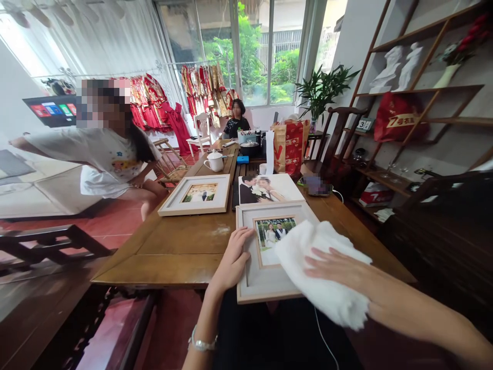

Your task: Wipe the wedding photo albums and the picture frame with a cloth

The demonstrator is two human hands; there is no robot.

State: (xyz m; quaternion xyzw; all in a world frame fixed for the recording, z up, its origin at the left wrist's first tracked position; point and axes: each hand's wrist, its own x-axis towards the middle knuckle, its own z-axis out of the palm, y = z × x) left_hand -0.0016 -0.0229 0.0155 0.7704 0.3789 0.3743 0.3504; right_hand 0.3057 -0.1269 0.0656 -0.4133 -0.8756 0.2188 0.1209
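A pale wooden picture frame (246, 288) with a wide white mat and a small photo of a couple (269, 239) lies at the table's near edge, partly overhanging it. Along its left side, my left hand (234, 257) grips the rim, fingers over the border. My right hand (333, 264) presses a fluffy white cloth (308, 239) onto the frame's right part; the fingers look slightly blurred. The cloth hides that side of the frame and hangs past its lower right corner.
On the wooden table (173, 252) are a second framed photo (167, 209), a large wedding print (246, 191), a white lidded cup (215, 162), a phone (318, 186) and a red-and-tan bag (295, 146). One person (115, 149) sits at left, another (235, 126) beyond the table. A white cable (321, 334) hangs below.
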